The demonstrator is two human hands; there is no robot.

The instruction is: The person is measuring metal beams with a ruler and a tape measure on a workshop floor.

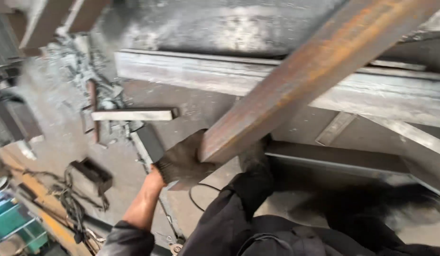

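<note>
Rusty steel bar (319, 71), long, rigid, surely heavy; rough scale gives grip, edges sharp. Head view: it slants from upper right down to its near end at centre. Left hand (182, 161), gloved, fingers wrapped under that end. Right hand (253, 156) behind the bar, mostly hidden; grip cannot be told. Far end cut off. Steel frame (191, 71) behind, blurred.

— Where is there room around the left hand (182, 161)?

— At seven o'clock, open floor (59, 142) down to the cables (70, 204). At nine, a short steel bar (132, 114) lies across.

— And upward?

— The rusty beam (305, 76) slants off at two o'clock; behind it the long steel rail (191, 71) blocks twelve.
</note>
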